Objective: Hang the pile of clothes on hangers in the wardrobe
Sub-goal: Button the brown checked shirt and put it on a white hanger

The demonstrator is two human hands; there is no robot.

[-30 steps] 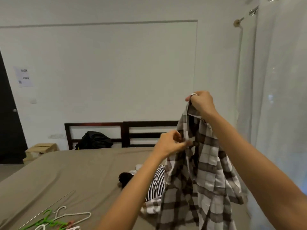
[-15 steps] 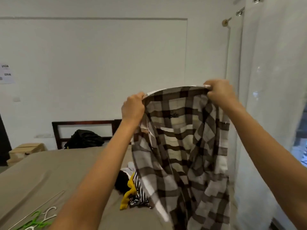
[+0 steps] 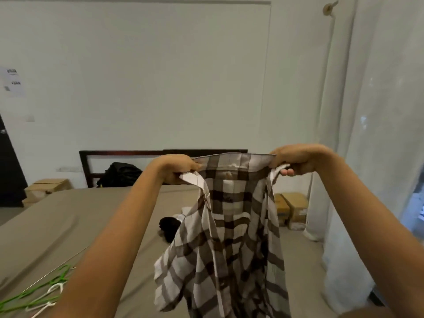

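A brown-and-white plaid shirt (image 3: 231, 237) hangs spread in front of me above the bed. My left hand (image 3: 176, 168) grips its top edge on the left. My right hand (image 3: 298, 159) grips the top edge on the right, and the collar band is stretched flat between the two hands. Behind the shirt a black garment (image 3: 168, 227) of the clothes pile lies on the bed; the remainder of the pile is hidden. Green and white hangers (image 3: 39, 294) lie on the bed at the lower left.
The bed has a taupe sheet (image 3: 68, 226) and a dark wooden headboard (image 3: 96, 154). A black bag (image 3: 121, 173) leans at the headboard. Cardboard boxes (image 3: 291, 207) stand on the floor to the right, another box (image 3: 46, 187) to the left. White curtains (image 3: 378, 134) hang on the right.
Both hands have come down with the shirt and moved further apart, stretching its top edge flat. The view has shifted right; the striped and yellow clothes are now hidden behind the shirt.
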